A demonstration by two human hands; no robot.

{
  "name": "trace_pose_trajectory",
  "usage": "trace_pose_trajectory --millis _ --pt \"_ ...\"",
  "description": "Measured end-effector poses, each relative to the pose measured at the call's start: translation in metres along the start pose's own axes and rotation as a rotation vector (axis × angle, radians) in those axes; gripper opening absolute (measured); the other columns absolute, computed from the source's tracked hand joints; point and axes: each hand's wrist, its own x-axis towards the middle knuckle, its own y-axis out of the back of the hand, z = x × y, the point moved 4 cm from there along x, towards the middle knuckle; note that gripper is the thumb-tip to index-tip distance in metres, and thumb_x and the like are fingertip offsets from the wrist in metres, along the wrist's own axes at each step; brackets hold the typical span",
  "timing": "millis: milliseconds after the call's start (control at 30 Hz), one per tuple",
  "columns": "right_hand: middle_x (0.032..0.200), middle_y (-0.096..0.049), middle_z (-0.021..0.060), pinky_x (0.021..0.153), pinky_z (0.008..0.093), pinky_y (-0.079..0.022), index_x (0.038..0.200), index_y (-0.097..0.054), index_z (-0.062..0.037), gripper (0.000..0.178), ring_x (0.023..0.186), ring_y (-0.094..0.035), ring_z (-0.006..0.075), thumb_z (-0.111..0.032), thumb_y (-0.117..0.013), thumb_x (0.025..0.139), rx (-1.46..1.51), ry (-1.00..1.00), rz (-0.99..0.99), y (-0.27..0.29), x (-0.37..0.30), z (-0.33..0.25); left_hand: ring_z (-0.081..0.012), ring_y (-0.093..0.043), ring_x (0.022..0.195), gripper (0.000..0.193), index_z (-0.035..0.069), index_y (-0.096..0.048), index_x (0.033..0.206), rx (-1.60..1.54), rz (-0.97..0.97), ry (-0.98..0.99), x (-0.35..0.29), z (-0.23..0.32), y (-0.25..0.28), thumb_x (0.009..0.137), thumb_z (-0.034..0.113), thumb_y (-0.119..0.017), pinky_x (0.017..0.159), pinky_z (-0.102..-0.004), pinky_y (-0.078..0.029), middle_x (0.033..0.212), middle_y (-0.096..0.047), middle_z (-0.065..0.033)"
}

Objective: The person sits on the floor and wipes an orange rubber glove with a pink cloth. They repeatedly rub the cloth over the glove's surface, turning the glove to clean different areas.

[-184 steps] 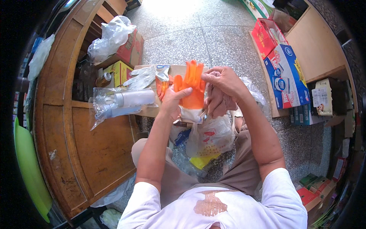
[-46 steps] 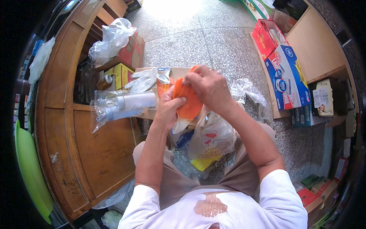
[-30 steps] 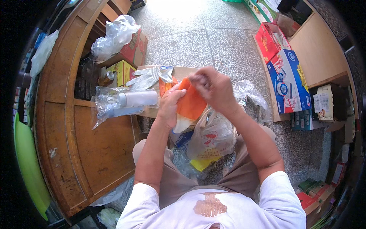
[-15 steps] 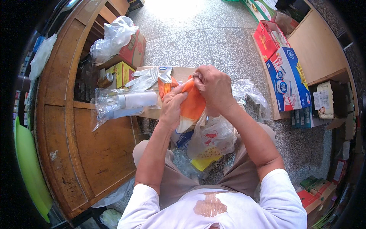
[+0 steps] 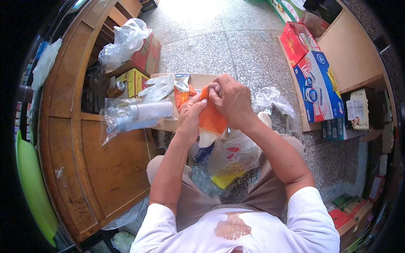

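Between my two hands hangs an orange-and-white work glove, its orange part on top and its pale part pointing down. My left hand pinches its left edge with the thumb in front. At the upper edge, my right hand is closed with bent fingers on the orange material; its fingertips are partly hidden. Just beyond my left hand, a white glove and another orange-and-white glove lie on a cardboard sheet. Bottles in clear plastic lie beside them.
A wooden cabinet stands close on my left, with boxes beyond it. Below the glove, a plastic bag sits between my knees. Crumpled clear plastic and a blue-and-red box are on the right.
The glove has turned slightly and hangs straighter. My right hand has shifted a little down and left at its upper edge; my left hand stays nearly in place.
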Motion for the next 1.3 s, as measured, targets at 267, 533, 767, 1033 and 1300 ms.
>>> trace_pose_trajectory --millis 267,533,767,1033,1300 --pt "0.087 -0.067 0.0146 0.068 0.0393 -0.053 0.089 -0.065 -0.0047 0.015 0.076 -0.067 0.0309 -0.018 -0.068 0.082 0.265 -0.118 0.067 0.013 0.013 0.008 -0.0154 -0.061 0.107 0.038 -0.004 -0.051 0.129 -0.081 0.0 0.039 0.003 0.006 0.005 0.094 0.011 -0.046 0.095 -0.0315 -0.048 0.118 -0.062 -0.0102" --pt "0.085 -0.06 0.0084 0.061 0.0376 -0.053 0.091 -0.063 -0.0093 0.01 0.071 -0.065 0.0278 -0.012 -0.067 0.082 -0.05 0.314 -0.089 -0.012 0.0 -0.006 -0.0162 -0.06 0.107 0.038 -0.004 -0.052 0.127 -0.108 0.055 0.013 0.006 -0.002 0.017 0.093 0.012 -0.044 0.095 -0.0311 -0.047 0.118 -0.062 -0.0103" --pt "0.091 -0.061 0.0023 0.062 0.0342 -0.053 0.09 -0.062 -0.0118 0.008 0.076 -0.066 0.0236 -0.013 -0.063 0.082 -0.046 0.464 -0.229 -0.012 -0.009 -0.022 -0.0191 -0.06 0.107 0.033 -0.002 -0.052 0.122 -0.292 0.012 0.054 0.01 -0.007 0.035 0.094 0.013 -0.041 0.097 -0.0348 -0.047 0.117 -0.061 -0.0117" --pt "0.093 -0.062 0.0012 0.067 0.0335 -0.054 0.091 -0.063 -0.0136 0.012 0.085 -0.068 0.023 -0.011 -0.061 0.079 -0.042 0.492 -0.218 -0.008 -0.013 -0.022 -0.0164 -0.06 0.104 0.026 0.0 -0.058 0.114 -0.269 0.023 0.077 0.008 -0.006 0.027 0.096 0.012 -0.042 0.092 -0.0311 -0.047 0.113 -0.062 -0.009" --pt "0.094 -0.064 0.0067 0.067 0.0365 -0.054 0.091 -0.064 -0.0103 0.011 0.08 -0.066 0.0279 -0.008 -0.064 0.08 -0.204 0.216 -0.178 0.002 0.011 0.009 -0.0221 -0.059 0.112 0.032 -0.004 -0.05 0.123 -0.246 -0.025 0.052 0.002 0.003 0.009 0.095 0.009 -0.04 0.1 -0.0366 -0.046 0.122 -0.059 -0.0145"
